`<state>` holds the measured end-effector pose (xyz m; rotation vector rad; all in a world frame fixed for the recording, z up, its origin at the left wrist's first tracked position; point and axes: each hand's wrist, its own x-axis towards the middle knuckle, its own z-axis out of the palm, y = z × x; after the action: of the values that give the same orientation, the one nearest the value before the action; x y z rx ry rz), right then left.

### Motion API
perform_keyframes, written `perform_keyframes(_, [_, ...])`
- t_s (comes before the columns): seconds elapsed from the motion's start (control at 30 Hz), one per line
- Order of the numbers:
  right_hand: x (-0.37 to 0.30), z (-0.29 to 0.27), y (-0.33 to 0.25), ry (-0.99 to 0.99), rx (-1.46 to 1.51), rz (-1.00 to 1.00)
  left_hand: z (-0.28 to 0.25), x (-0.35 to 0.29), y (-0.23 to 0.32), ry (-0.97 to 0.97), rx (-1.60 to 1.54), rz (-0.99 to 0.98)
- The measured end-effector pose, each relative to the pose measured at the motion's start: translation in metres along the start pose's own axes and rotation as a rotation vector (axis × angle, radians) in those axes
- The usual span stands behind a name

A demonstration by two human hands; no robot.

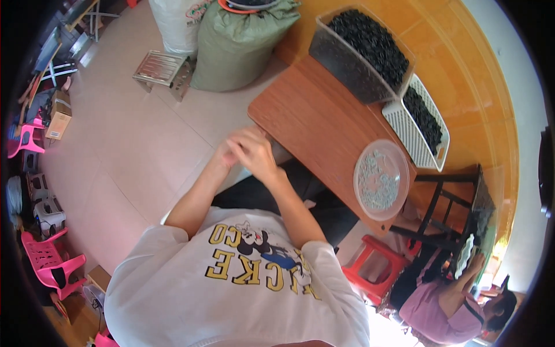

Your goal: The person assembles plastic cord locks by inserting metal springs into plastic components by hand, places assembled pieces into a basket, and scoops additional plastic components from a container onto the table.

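My two hands meet in front of my lap, just off the near left corner of the brown wooden table [306,104]. My right hand [258,155] has its fingers curled and overlaps my left hand [227,152]. Motion smears the fingers of my left hand, and the right hand partly covers them. Whatever lies between the hands, if anything, is hidden. On the table's right end stands a round clear plastic tub [399,203] with many small, pale grey-green pieces inside. A deep clear bin [341,72] full of small black parts sits at the table's far side.
Beside the bin is a white slotted basket [410,136] of black parts. A green sack [231,58], a white sack [176,26] and a metal step stool [162,69] stand beyond the table. A red stool [376,283] and a person in pink [442,309] are at the lower right.
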<state>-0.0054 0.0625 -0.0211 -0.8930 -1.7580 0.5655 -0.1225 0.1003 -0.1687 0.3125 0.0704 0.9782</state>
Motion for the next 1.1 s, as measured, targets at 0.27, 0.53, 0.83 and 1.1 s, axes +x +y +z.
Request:
perform_keyframes(0.27, [-0.116, -0.091, -0.052, 0.139, -0.164, 0.468, -0.007, 0.031, 0.119, 0.7, -0.45, 0.082])
perform_keyframes(0.53, [-0.125, -0.12, -0.085, 0.362, -0.056, 0.669, 0.053, 0.275, 0.373, 0.444, 1.496, 0.371])
perform_keyframes(0.83, [0.037, -0.213, -0.107, 0.544, -0.491, 0.46, 0.173, 0.333, 0.222, 0.592, 0.652, 0.244])
perform_keyframes(1.1, [0.164, -0.341, 0.123, 0.64, -0.219, 0.782, 0.269, 0.386, 0.045, -0.24, 1.538, 0.146])
